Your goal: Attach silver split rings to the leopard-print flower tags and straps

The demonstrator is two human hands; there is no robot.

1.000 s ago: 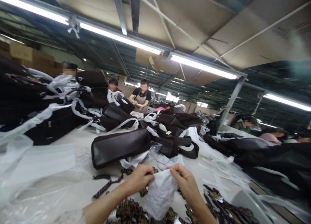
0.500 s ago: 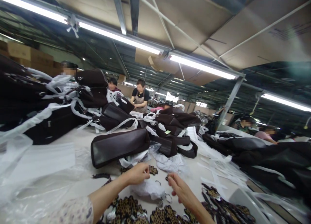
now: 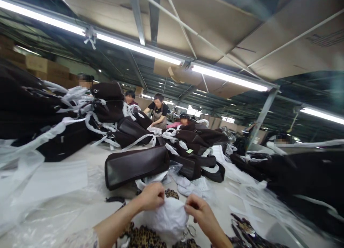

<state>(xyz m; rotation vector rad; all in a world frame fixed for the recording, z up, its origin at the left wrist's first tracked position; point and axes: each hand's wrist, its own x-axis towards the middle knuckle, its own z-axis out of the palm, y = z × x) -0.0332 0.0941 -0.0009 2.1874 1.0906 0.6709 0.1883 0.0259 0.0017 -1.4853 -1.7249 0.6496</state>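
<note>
A crumpled sheet of thin white wrapping paper is stretched between my two hands. My left hand pinches its upper left edge, and my right hand pinches the upper right edge. Anything inside or behind the paper is hidden. Just beyond it lies a leopard-print charm. More leopard-print charms are heaped under and in front of the paper. Metal rings show beside my right hand.
A dark bag lies on its side ahead, with a pile of similar bags behind it. Clear plastic covers the table's left. More charms lie at right. Dark bags stand farther right. Several people work beyond.
The white paper has come up from the table and now spans both hands, covering rings and charms. My right hand no longer touches a charm. The view has shifted slightly.
</note>
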